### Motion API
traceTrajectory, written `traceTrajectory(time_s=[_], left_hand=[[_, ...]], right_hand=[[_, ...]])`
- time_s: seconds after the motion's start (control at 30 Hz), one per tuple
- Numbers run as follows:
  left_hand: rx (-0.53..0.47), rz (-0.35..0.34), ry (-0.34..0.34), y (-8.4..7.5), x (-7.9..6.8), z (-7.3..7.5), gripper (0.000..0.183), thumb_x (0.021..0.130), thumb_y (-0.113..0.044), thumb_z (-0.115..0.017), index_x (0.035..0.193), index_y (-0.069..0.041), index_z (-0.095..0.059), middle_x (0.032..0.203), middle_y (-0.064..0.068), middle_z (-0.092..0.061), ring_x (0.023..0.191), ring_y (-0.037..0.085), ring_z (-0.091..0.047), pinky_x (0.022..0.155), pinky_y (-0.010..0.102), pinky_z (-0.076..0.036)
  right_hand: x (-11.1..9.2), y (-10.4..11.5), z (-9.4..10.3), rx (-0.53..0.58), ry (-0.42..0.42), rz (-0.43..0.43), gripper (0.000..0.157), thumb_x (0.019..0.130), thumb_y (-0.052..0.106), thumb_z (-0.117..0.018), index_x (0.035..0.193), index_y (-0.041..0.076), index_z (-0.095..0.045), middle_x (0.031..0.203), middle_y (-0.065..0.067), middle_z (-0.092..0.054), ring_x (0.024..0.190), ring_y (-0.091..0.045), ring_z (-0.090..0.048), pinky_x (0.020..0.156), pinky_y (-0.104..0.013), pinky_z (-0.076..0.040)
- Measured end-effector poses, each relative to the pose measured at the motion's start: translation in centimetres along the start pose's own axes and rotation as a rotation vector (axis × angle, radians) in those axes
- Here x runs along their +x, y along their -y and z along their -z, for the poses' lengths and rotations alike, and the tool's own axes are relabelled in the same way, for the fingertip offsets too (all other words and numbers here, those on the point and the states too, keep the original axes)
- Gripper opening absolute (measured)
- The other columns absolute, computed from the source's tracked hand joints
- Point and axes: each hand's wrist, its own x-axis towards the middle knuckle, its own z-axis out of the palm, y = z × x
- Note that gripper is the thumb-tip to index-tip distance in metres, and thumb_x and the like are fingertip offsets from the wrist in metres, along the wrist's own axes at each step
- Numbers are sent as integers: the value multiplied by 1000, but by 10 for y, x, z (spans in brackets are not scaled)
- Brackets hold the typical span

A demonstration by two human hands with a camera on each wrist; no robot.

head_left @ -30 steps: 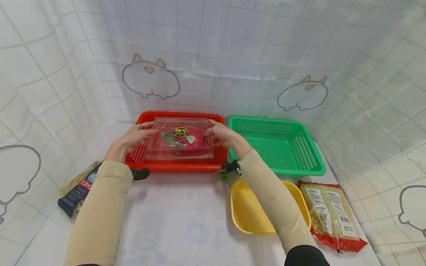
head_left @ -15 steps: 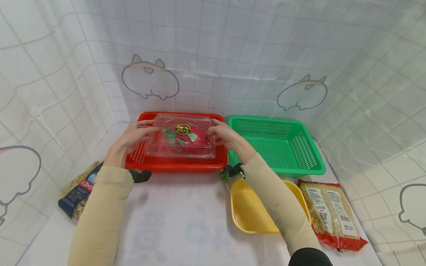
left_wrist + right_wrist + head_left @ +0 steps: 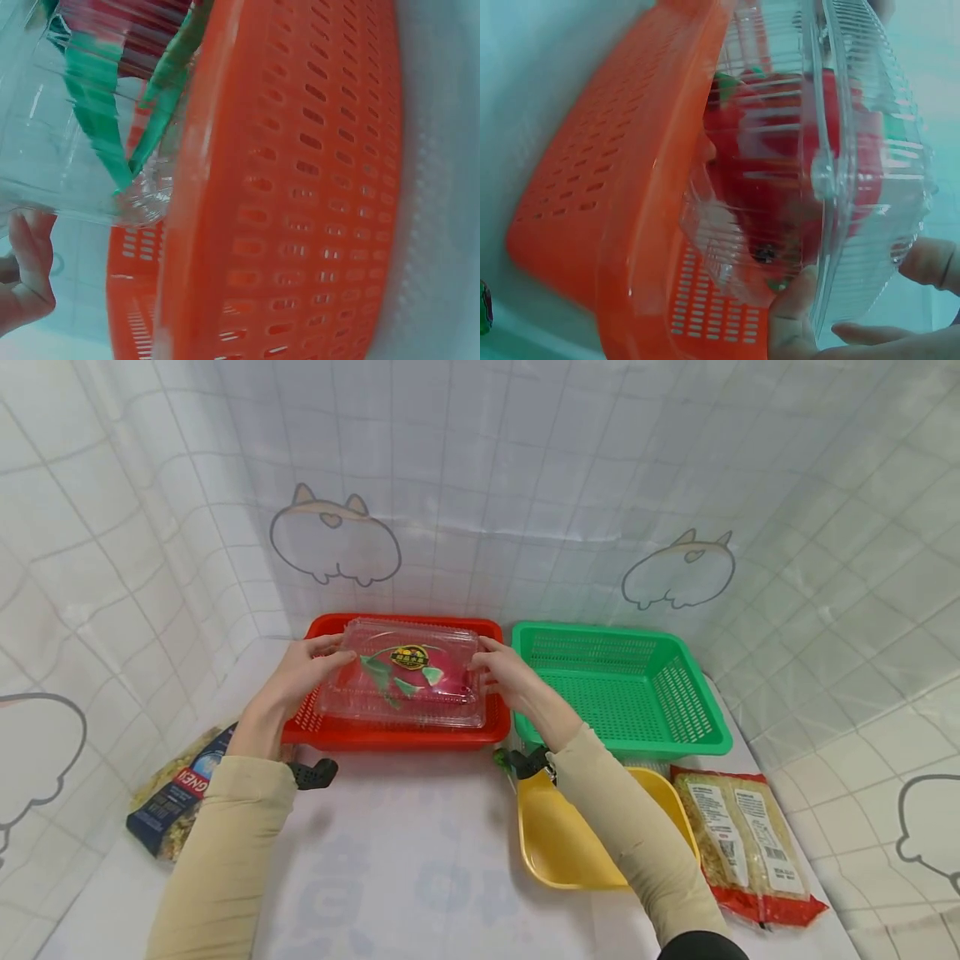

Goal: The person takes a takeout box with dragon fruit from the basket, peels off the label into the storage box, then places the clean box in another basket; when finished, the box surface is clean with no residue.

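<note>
A clear plastic clamshell box (image 3: pixel 397 717) with a pink dragon fruit (image 3: pixel 448 675) inside bears a round black and yellow label. My left hand (image 3: pixel 303 670) grips its left end; my right hand (image 3: pixel 504 672) grips the right end. In the right wrist view, a thumb and fingers (image 3: pixel 795 304) pinch the box near its rim seam. The box hangs tilted in the mouth of the red basket (image 3: pixel 405 742), its lower part below the basket's rim in the left wrist view. Only part of the left hand's fingers (image 3: pixel 34 259) shows there.
To the right of the red basket stands a green basket (image 3: pixel 615 702). In front of it is a yellow basin (image 3: pixel 558 839), partly under the right forearm. Food bags lie at the left (image 3: pixel 180 789) and right (image 3: pixel 742 839). A patterned curtain (image 3: pixel 480 510) surrounds the table.
Both hands have lifted the clamshell box slightly and turned it a little, its front left corner shifting left. The baskets, basin and bags stay put.
</note>
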Motion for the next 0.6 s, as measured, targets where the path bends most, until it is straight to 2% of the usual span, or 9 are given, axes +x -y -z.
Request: traceTrajectory(time_s=[0.13,0.23,0.37,0.5,0.6], left_hand=[[-34,-1,-9,-4,-3,-2,72,101,-44,-52,161,-16,-21,160,17,-28,141,39,-31,113,58,-34],[-66,-8,-29,-5,-7,-3,72,101,-47,-52,160,-18,-22,157,14,-32,136,36,-36,108,54,-41],[-73,-27,-53,-4,-17,-6,71,101,-48,-51,160,-20,-23,152,12,-34,133,33,-39,101,44,-46],[-62,-40,-56,-4,-25,-9,70,101,-47,-50,160,-22,-22,148,12,-33,127,32,-42,90,32,-52],[-64,-48,-54,-4,-31,-12,71,101,-48,-50,161,-23,-21,143,10,-34,122,29,-45,82,25,-54]], right_hand=[[-8,0,-2,43,-21,14,71,96,8,-53,160,23,-25,91,-2,-54,61,-15,-38,63,-26,-41],[-15,2,-4,64,-41,33,70,96,9,-53,159,23,-26,102,-4,-56,67,-15,-43,69,-28,-44],[-26,2,-8,103,-64,52,69,96,10,-54,158,23,-29,128,-8,-53,89,-19,-52,77,-31,-49],[-36,-2,-10,143,-79,69,69,95,9,-55,157,23,-30,139,-6,-48,111,-23,-50,83,-34,-51],[-43,-4,-11,156,-92,81,69,93,9,-56,156,25,-33,143,-4,-44,119,-25,-48,87,-36,-52]])
